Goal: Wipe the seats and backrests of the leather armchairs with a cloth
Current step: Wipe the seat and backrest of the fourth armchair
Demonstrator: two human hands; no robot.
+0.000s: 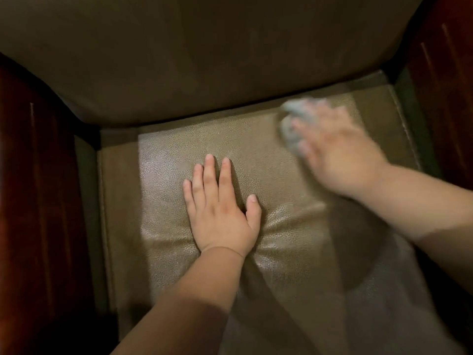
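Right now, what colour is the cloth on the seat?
Pale grey-blue, though motion-blurred. The cloth shows under the right hand in the head view.

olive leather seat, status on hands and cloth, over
Left hand flat, pressing the olive leather seat cushion. Right hand blurred, on the pale grey cloth at the seat's back right. Nothing in the way.

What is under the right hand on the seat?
A pale grey cloth shows past the fingers of the blurred right hand, on the seat cushion. How much cloth lies beneath the palm is hidden.
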